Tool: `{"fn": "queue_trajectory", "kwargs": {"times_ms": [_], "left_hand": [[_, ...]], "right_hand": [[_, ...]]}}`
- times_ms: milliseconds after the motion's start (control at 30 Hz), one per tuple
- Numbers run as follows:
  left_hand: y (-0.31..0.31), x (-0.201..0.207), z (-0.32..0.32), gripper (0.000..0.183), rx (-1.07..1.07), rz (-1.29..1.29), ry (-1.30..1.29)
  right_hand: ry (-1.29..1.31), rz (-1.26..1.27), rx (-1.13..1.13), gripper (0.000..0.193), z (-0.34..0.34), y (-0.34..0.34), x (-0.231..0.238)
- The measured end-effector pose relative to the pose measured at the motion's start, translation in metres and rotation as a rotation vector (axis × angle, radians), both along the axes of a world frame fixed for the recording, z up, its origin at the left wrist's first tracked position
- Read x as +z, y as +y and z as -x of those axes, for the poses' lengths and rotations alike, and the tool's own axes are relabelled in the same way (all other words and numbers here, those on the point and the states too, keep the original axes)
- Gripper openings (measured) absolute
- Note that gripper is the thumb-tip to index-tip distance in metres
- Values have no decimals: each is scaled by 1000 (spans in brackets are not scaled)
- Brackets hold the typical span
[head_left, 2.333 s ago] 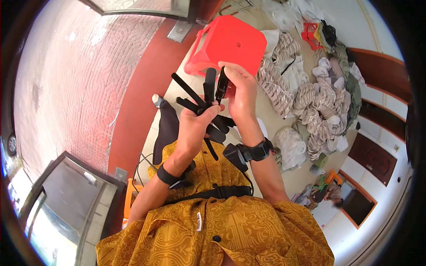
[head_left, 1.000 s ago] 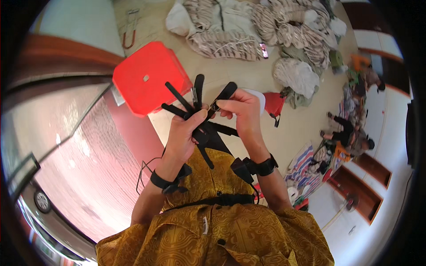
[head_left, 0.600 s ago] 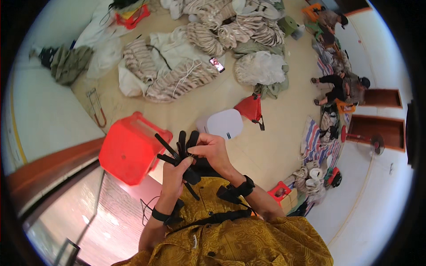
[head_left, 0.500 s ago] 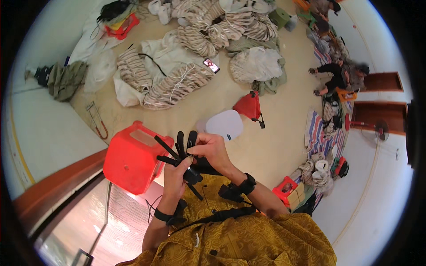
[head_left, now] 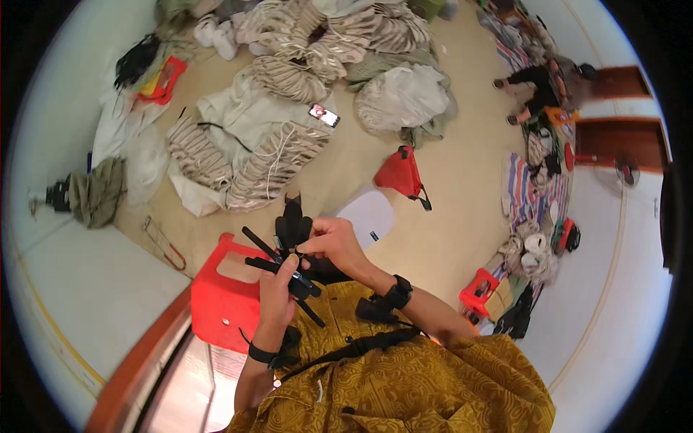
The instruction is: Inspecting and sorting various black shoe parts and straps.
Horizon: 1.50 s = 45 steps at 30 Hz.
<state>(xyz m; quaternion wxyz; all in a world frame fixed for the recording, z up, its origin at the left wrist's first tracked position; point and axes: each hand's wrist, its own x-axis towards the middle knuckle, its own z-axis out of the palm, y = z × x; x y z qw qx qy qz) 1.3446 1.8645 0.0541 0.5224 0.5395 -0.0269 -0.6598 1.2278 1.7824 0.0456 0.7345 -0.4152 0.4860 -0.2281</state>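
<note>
A bunch of slim black strips or straps (head_left: 292, 225) fans out in front of my chest; their exact kind I cannot make out. My left hand (head_left: 276, 290) is closed around the lower part of the bunch, thumb on top, with strip ends sticking out on both sides. From the right, my right hand (head_left: 336, 242) pinches the bunch close to the left thumb, its fingers bent together. Several dark pieces overlap between the hands, so the pinched spot is partly hidden. Black bands sit around both my wrists.
A red plastic stool (head_left: 229, 296) stands left of my hands, a pale lidded bin (head_left: 367, 215) just beyond them. Farther off lie a red bag (head_left: 399, 173), bundled striped coils (head_left: 281, 162), a phone (head_left: 324, 115) and a white sack (head_left: 404, 97). Someone (head_left: 545, 86) sits at the far right.
My view has turned, so the stool and coils appear shifted. The black strips above my hands, spread apart before, now overlap in a broader dark shape. Both hands keep hold.
</note>
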Motion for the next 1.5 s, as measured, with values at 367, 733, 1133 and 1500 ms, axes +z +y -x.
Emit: {"fn": "queue_trajectory", "kwargs": {"times_ms": [367, 733, 1133, 1500], "left_hand": [[-129, -4, -46, 13, -364, -73, -117], [-213, -26, -16, 13, -449, -208, -157], [-329, -80, 106, 13, -346, -450, -168], [-368, -174, 121, 16, -134, -513, -66]], "right_hand": [[25, -32, -97, 11, -11, -96, -21], [314, -166, -375, 12, 145, -155, -92], [702, -394, -298, 13, 347, -227, -221], [835, -521, -45, 10, 401, -230, -323]]}}
